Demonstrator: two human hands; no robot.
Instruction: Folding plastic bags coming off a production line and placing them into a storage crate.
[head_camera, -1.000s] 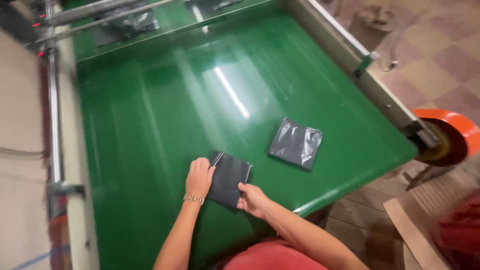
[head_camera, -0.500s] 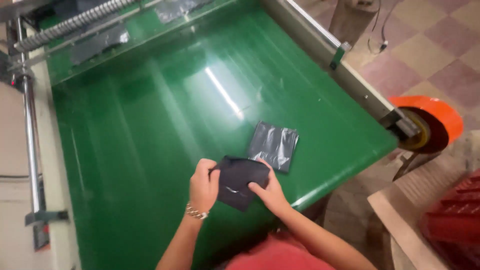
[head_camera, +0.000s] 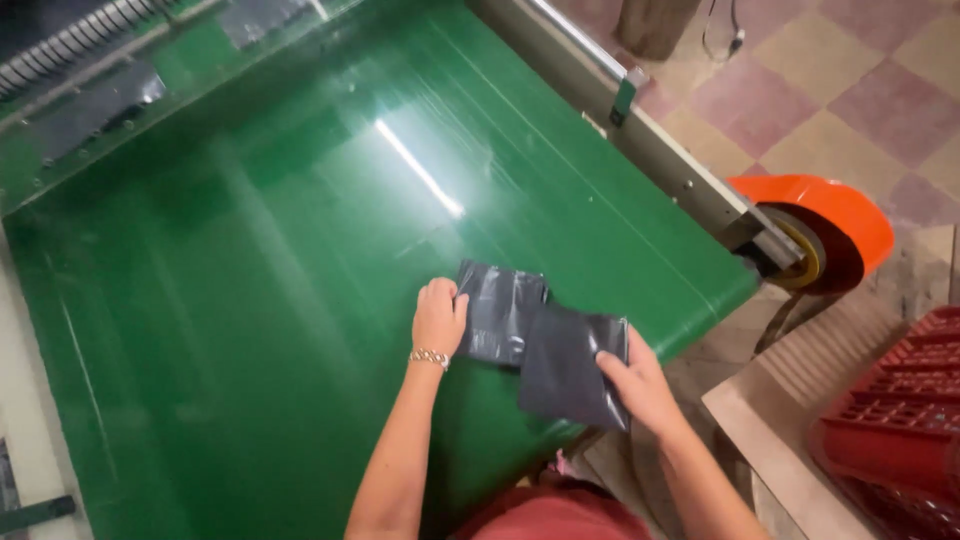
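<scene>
Both hands work at the near edge of the green belt. Left hand rests flat, fingers together, on the left edge of one dark bag; bracelet at the wrist. Right hand pinches the right edge of a second bag, thumb on top. I note the second bag overlaps the first at its lower right corner and partly overhangs the belt's near edge. Both bags lie between the hands, their long axes tilted roughly toward the belt's far end; each hand is nearest its own bag. Belt surface is glossy, with a bright glare streak. Metal side rail runs along the right; orange roller guard at its end. Checked tile floor beyond, red crate at lower right.
</scene>
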